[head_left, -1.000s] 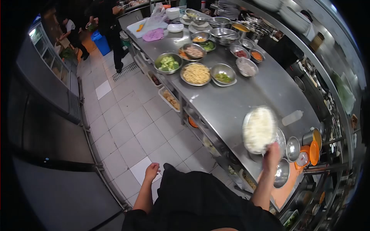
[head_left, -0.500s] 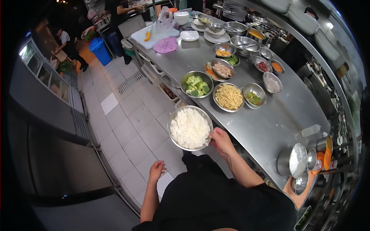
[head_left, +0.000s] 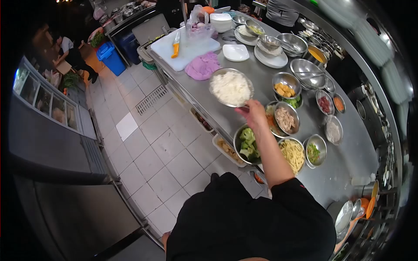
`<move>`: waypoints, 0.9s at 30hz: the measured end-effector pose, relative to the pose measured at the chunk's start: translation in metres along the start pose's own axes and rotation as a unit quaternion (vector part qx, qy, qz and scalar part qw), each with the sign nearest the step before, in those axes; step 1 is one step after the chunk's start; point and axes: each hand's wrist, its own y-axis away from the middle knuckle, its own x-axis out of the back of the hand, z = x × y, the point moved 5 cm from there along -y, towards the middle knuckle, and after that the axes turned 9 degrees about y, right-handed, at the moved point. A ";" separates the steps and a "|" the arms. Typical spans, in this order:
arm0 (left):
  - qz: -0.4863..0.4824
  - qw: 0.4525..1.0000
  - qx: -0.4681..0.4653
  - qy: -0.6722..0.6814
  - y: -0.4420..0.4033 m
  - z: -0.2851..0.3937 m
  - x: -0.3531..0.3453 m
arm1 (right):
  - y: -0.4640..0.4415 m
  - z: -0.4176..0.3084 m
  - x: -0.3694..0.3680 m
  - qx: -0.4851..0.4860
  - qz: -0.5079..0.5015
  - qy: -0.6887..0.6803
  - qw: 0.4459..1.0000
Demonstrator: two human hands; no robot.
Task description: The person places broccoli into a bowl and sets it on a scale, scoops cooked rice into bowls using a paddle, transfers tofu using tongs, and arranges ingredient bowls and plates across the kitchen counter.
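Note:
My right hand (head_left: 254, 114) grips the near rim of a metal bowl of white rice (head_left: 230, 88), which is over the steel table between the purple cloth (head_left: 203, 66) and the bowl of yellow cubes (head_left: 285, 89). Under my right forearm sits a bowl of broccoli (head_left: 248, 145), partly covered. Beside it are a bowl of noodles (head_left: 292, 155) and a bowl of shredded meat (head_left: 286, 119). Of my left hand (head_left: 166, 238), only a small part shows at my left side, with its fingers hidden.
A yellow-handled knife (head_left: 175, 48) lies on the white cutting board (head_left: 187, 52). Nearby stands an empty white square plate (head_left: 235, 52). Several more bowls line the steel table (head_left: 322, 178). A person (head_left: 69, 54) is at the far left, beyond a blue bin (head_left: 111, 58).
My right hand has carried the rice bowl from the near end, past the table's edge, to beside the purple cloth. The view has moved along the table. My left hand has dropped mostly out of sight.

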 end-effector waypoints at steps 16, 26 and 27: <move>-0.218 0.961 -0.052 0.161 -0.345 0.193 0.083 | -0.100 0.021 -0.039 0.023 0.152 0.135 0.979; -0.265 0.953 -0.145 -0.021 -0.586 0.340 0.112 | -0.039 0.335 -0.185 -0.113 0.102 0.447 0.882; -0.264 0.955 -0.127 0.035 -0.583 0.366 0.106 | -0.039 0.359 -0.188 -0.145 0.099 0.454 0.873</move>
